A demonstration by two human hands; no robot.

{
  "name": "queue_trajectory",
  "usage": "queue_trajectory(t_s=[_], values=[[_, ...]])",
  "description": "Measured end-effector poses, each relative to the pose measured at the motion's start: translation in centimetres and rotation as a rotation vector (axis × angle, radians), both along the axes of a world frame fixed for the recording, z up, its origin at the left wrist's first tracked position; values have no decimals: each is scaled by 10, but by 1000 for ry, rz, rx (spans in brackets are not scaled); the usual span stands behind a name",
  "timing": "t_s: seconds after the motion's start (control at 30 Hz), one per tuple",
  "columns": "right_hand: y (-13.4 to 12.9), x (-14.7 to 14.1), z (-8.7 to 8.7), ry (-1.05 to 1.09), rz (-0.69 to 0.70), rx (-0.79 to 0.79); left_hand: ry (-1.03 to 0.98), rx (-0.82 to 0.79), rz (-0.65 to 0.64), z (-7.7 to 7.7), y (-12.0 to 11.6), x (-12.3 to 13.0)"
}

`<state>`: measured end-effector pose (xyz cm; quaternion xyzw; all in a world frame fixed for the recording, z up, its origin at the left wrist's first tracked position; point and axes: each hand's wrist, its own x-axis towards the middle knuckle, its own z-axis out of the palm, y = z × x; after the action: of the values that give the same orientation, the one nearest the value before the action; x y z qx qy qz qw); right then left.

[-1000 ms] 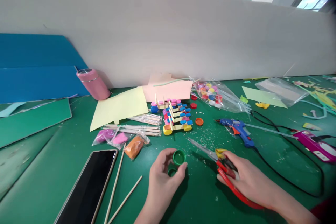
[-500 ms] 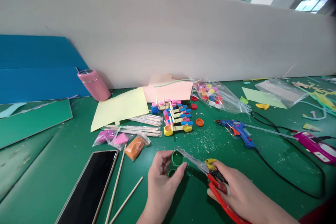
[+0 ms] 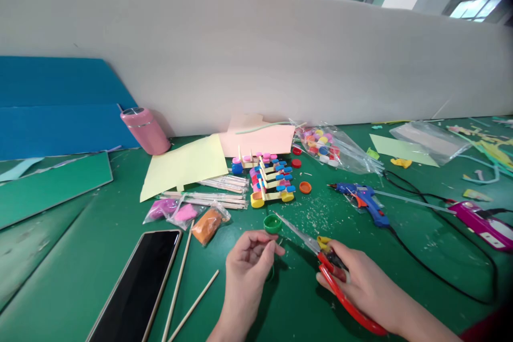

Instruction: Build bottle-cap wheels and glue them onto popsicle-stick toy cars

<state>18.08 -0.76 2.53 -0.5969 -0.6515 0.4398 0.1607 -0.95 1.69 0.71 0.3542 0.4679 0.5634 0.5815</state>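
Over the middle front of the table, my left hand (image 3: 251, 267) is closed, with thumb and fingers drawn together. Just beyond its fingers sits a green bottle cap (image 3: 272, 224), its hollow side up. A second green cap (image 3: 271, 273) shows partly behind my thumb. Whatever is pinched at the fingertips is too small to name. My right hand (image 3: 356, 278) grips red-handled scissors (image 3: 302, 236), whose blades point toward the first cap and end close to its rim. A yellow piece (image 3: 323, 243) is by the scissors' pivot.
Small stick-and-cap models (image 3: 272, 179) stand ahead, beside an orange cap (image 3: 305, 187). A blue glue gun (image 3: 363, 200) with its cord lies right. On the left are a phone (image 3: 136, 283), wooden sticks (image 3: 194, 304), bagged clay (image 3: 207, 226) and a pink bottle (image 3: 146, 131).
The upper green cap has gone from between my left fingers to just past them. My left fingers have drawn closer together. The scissors have shifted slightly.
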Motion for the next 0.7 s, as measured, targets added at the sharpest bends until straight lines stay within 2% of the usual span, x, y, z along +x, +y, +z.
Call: queue_trajectory(t_s=[0.17,0.3,0.37,0.43,0.53,0.7], values=[[-3,-3,-1,108,-20,-83,-80,-23,-1,1,1,2],[-3,-3,6,171,-2,-133,-151,-83,42,0,1,2],[-3,-1,10,178,13,-150,-234,-141,-10,-1,2,0],[-3,0,12,170,33,-159,-326,-181,-118,-3,4,-3],[-4,1,11,146,62,-149,-415,-182,-248,-4,7,-7],[-2,-1,16,104,57,-148,-379,-135,-206,-3,6,-7]])
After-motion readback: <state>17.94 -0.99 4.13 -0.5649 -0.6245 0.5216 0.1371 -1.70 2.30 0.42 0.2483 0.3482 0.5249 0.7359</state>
